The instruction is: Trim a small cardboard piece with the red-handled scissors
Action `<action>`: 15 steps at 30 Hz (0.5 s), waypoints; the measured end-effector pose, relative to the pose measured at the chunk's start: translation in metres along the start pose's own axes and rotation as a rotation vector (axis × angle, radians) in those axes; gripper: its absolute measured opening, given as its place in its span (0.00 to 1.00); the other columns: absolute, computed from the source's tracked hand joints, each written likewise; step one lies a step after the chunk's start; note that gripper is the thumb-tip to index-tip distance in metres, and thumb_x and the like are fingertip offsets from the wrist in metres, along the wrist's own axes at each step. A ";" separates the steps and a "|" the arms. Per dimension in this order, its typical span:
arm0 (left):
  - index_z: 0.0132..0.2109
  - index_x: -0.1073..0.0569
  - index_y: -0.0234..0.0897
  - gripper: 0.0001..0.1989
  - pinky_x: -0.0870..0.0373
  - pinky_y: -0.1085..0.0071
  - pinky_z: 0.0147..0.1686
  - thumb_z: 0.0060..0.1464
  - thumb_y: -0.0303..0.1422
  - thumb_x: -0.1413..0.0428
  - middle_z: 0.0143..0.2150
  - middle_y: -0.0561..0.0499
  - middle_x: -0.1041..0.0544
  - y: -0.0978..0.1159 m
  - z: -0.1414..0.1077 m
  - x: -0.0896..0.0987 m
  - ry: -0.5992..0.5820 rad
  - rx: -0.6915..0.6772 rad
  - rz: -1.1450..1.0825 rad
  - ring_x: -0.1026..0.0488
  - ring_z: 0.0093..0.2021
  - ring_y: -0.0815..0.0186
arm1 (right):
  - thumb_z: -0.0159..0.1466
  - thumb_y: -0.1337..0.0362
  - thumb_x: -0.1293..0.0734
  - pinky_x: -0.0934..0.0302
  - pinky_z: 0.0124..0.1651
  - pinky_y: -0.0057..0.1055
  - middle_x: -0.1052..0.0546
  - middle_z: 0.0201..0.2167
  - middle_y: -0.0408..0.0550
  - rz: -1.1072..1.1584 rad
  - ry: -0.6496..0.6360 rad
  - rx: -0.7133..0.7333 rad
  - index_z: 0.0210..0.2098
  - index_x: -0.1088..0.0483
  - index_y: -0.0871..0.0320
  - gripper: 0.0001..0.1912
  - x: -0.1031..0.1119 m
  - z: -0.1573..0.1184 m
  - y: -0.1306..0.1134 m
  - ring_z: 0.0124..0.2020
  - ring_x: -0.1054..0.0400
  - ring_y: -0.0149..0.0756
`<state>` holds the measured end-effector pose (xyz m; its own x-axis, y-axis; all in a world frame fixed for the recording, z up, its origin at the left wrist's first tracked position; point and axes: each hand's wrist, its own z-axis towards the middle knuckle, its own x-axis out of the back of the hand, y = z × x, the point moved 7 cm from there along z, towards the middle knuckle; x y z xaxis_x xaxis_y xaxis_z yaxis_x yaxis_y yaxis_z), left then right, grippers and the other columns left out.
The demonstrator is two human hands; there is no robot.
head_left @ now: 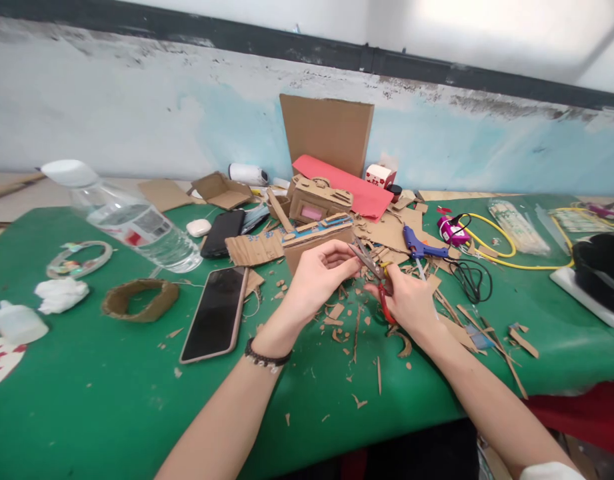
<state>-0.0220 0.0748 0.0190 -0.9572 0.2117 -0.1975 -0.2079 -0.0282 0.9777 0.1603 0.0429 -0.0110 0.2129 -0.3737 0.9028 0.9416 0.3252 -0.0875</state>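
My right hand (pixel 411 297) is closed round a pair of scissors (pixel 371 261) with red and yellow handles. The blades are parted and point up and left, toward the fingertips of my left hand (pixel 324 270). Those fingers are pinched together; whatever small thing they grip is too hidden to name. Just behind my left hand stands a cardboard box (pixel 317 233) with blue strips along its top. A camera-shaped cardboard model (pixel 321 200) sits beyond it. Cardboard scraps (pixel 337 313) lie scattered on the green table below both hands.
A phone (pixel 215 313), a cardboard ring (pixel 141 300) and a tilted-looking water bottle (pixel 141 223) are at left. To the right lie a blue glue gun (pixel 423 245), a purple plug adapter (pixel 453 230) with a yellow cable, and bagged sticks (pixel 517 227). Red paper (pixel 347 187) rests at the back.
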 end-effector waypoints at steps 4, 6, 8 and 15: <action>0.42 0.19 0.33 0.15 0.19 0.68 0.45 0.52 0.38 0.28 0.41 0.45 0.15 0.007 0.000 0.004 0.016 -0.066 0.127 0.18 0.40 0.62 | 0.76 0.48 0.38 0.54 0.32 0.33 0.20 0.26 0.51 -0.095 0.071 0.050 0.39 0.27 0.59 0.21 -0.001 -0.002 0.003 0.28 0.24 0.41; 0.41 0.20 0.33 0.14 0.19 0.68 0.44 0.54 0.38 0.29 0.40 0.46 0.15 0.009 0.000 0.005 0.008 -0.089 0.194 0.18 0.40 0.62 | 0.75 0.48 0.37 0.54 0.31 0.33 0.20 0.25 0.49 -0.119 0.117 0.075 0.38 0.28 0.59 0.20 -0.001 -0.003 0.004 0.26 0.25 0.40; 0.41 0.20 0.34 0.13 0.20 0.69 0.44 0.55 0.38 0.30 0.40 0.47 0.16 0.012 0.000 0.005 -0.008 -0.114 0.240 0.18 0.40 0.63 | 0.76 0.48 0.37 0.53 0.31 0.33 0.21 0.23 0.48 -0.100 0.141 0.069 0.38 0.28 0.58 0.20 -0.002 -0.003 0.006 0.25 0.26 0.39; 0.44 0.24 0.35 0.12 0.20 0.70 0.43 0.59 0.38 0.33 0.43 0.47 0.17 0.019 0.000 0.002 -0.047 -0.132 0.179 0.19 0.40 0.65 | 0.73 0.42 0.37 0.46 0.32 0.31 0.21 0.28 0.48 0.133 0.083 0.008 0.41 0.31 0.56 0.23 -0.001 0.003 0.014 0.28 0.27 0.41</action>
<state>-0.0281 0.0743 0.0371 -0.9714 0.2370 -0.0151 -0.0632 -0.1967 0.9784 0.1728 0.0506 -0.0113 0.3569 -0.3973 0.8454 0.9016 0.3834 -0.2005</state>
